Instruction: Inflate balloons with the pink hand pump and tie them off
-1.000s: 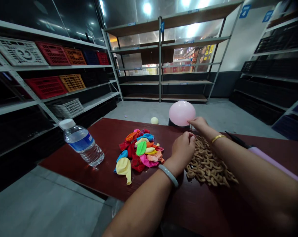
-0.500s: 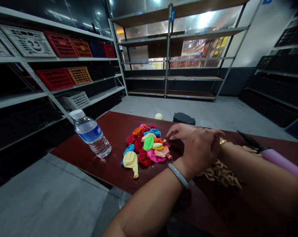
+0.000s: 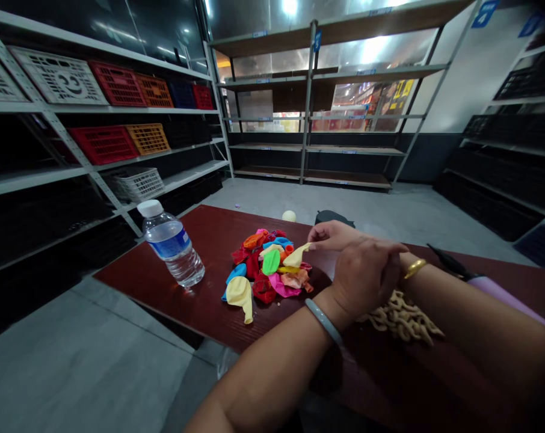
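Note:
A pile of uninflated balloons in several colours [image 3: 271, 263] lies on the dark red table [image 3: 173, 307]. At its right edge my right hand [image 3: 338, 234] pinches the narrow end of a pale yellow balloon [image 3: 296, 255] between thumb and finger; the balloon's wide end is over the pile. My left hand [image 3: 365, 273] crosses over my right forearm, its fingers bent round the right wrist. Another pale yellow balloon [image 3: 239, 294] lies at the pile's near edge. Partly behind my forearms, a heap of tan, curled pieces [image 3: 403, 319] rests on the table.
A water bottle [image 3: 173, 246] with a white cap stands left of the pile. On the far right lies a purple object [image 3: 507, 294] with a black end. Beyond the table are a pale ball [image 3: 289, 216], a dark seat-like object [image 3: 334, 218] and metal shelves with crates [image 3: 119, 83].
My right hand has closed on a pale yellow balloon and lifted its narrow end from the pile. The left hand stays at the right wrist. The view has shifted slightly.

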Demonstrator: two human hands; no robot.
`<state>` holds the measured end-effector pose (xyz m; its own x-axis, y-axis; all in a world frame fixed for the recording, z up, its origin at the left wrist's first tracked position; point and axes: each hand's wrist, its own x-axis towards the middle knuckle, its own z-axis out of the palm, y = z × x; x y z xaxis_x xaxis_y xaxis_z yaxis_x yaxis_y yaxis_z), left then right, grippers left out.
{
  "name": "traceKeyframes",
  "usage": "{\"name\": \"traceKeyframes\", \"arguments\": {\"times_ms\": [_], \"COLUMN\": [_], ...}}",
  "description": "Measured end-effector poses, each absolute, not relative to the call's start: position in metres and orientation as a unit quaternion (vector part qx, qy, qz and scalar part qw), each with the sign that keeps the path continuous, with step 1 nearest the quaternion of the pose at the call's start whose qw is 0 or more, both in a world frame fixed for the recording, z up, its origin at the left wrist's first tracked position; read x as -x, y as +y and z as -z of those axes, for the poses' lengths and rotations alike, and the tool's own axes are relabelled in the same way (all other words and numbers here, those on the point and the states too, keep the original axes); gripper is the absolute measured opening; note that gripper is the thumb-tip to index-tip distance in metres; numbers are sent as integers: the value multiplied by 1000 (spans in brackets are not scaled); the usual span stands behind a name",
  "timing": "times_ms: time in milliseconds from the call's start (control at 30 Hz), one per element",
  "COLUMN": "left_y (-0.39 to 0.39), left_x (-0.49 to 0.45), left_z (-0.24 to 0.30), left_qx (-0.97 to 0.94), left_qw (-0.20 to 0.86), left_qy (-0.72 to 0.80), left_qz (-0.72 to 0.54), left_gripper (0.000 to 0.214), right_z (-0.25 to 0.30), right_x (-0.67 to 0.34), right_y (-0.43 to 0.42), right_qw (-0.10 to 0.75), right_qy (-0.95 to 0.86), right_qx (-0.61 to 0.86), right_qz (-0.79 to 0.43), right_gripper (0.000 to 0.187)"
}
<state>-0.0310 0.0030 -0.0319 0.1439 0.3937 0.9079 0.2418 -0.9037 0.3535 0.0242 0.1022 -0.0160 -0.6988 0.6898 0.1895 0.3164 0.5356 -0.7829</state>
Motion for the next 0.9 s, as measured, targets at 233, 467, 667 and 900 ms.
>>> {"name": "traceKeyframes", "arguments": {"times_ms": [233, 467, 667, 900], "left_y": [1, 23, 28, 39], "left_x": [29, 11, 8, 23], "left_z": [36, 47, 43, 44], "left_qx": [-749, -419, -227, -113], "left_qw": [207, 660, 775, 794], "left_qy": [241, 218, 118, 152], "left_qz": [-581, -584, -577, -578], "left_gripper": [43, 68, 37, 20], "right_z": [-32, -31, -3, 26], "right_x": [-47, -83, -96, -159], "right_y": [95, 73, 46, 14], "right_qw": [272, 316, 291, 282], "right_qy": [-795, -837, -857, -806], "right_qx": [339, 424, 412, 500], "right_qz": [-423, -140, 105, 142], "right_gripper": [31, 20, 37, 52]}}
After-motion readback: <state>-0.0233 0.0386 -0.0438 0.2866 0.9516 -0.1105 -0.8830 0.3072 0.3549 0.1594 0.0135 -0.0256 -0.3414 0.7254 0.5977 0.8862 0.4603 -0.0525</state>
